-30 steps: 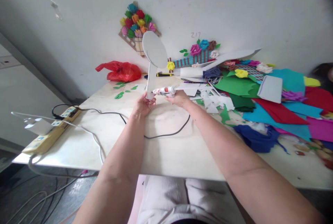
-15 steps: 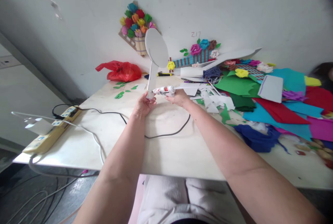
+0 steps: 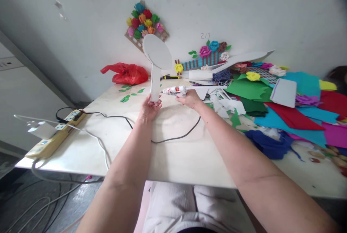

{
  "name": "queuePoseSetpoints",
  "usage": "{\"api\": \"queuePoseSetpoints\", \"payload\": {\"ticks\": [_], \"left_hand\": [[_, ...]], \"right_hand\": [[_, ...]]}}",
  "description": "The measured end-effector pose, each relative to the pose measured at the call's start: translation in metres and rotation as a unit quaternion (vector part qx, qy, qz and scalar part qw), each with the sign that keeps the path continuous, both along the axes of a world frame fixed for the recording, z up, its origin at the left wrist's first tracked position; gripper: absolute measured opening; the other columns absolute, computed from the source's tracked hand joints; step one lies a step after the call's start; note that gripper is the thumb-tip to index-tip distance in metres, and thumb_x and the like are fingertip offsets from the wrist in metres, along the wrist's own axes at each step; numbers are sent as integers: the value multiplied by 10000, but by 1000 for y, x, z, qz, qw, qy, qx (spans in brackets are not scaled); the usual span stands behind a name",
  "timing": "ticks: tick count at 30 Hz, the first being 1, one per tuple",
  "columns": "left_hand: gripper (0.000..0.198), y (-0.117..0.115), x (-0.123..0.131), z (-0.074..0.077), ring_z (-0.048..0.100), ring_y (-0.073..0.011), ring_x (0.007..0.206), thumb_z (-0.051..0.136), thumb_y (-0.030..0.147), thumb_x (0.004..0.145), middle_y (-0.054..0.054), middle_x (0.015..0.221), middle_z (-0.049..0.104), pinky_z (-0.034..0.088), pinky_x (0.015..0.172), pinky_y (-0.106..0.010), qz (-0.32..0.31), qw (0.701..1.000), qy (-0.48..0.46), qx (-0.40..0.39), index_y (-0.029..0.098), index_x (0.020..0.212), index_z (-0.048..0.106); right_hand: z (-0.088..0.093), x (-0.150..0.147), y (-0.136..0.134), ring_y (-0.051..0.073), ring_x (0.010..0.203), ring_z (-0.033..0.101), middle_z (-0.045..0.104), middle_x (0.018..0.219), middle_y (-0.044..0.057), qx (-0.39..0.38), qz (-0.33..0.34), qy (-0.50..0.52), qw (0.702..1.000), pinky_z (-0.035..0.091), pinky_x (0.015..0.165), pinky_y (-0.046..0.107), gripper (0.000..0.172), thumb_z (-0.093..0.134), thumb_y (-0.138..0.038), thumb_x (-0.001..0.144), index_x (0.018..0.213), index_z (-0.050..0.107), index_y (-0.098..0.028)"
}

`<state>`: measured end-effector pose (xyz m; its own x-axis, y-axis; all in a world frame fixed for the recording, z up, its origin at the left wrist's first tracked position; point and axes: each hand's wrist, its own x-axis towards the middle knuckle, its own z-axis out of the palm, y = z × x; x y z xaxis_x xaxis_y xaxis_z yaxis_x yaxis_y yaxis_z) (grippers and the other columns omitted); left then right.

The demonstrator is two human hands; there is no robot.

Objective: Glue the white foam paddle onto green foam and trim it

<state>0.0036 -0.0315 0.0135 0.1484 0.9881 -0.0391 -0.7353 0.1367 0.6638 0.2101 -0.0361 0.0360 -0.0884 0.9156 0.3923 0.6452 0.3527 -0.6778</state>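
Observation:
My left hand (image 3: pixel 150 109) grips the lower end of a white foam-board piece (image 3: pixel 155 85), a strip with an oval disc on top, held upright above the table. In my right hand (image 3: pixel 189 99) is a white hot glue gun (image 3: pixel 173 90), its nozzle pointing left close to the strip's lower edge. A long pale glue stick (image 3: pixel 211 87) sticks out of the gun's rear. Whether the nozzle touches the board I cannot tell. The gun's black cord (image 3: pixel 176 140) loops over the table (image 3: pixel 184 164) below my hands.
A power strip (image 3: pixel 54 135) with plugged cables lies at the left edge. Behind are a red plastic bag (image 3: pixel 130 74), green paper leaves (image 3: pixel 125 98) and a yellow-black cutter (image 3: pixel 172 77). White scraps (image 3: pixel 225 104) and coloured felt sheets (image 3: pixel 295 117) cover the right side. Paper flowers (image 3: pixel 142 20) hang on the wall.
The disc has tilted leftward and the strip has turned. The glue gun has turned slightly and shifted a little right, nozzle slightly apart from the strip, with more of the glue stick showing.

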Motion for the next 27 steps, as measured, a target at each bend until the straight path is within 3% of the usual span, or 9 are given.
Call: {"api": "queuePoseSetpoints", "payload": {"ticks": [15, 27], "left_hand": [[396, -1, -1, -1, 522, -103, 476, 431, 357, 878, -56, 574, 570, 541, 536, -233, -39, 999, 3, -1, 36, 972, 643], [285, -2, 1, 0, 556, -103, 487, 461, 339, 873, -38, 553, 576, 547, 575, -229, 4, 999, 33, -5, 100, 846, 613]], "right_hand": [[1, -5, -5, 224, 742, 671, 677, 635, 55, -3, 5, -13, 1000, 492, 647, 257, 130, 652, -264, 671, 693, 699, -144], [-1, -5, -4, 212, 694, 669, 670, 609, 44, -15, 6, -1, 1000, 489, 628, 249, 130, 641, -270, 673, 683, 694, -152]]}}
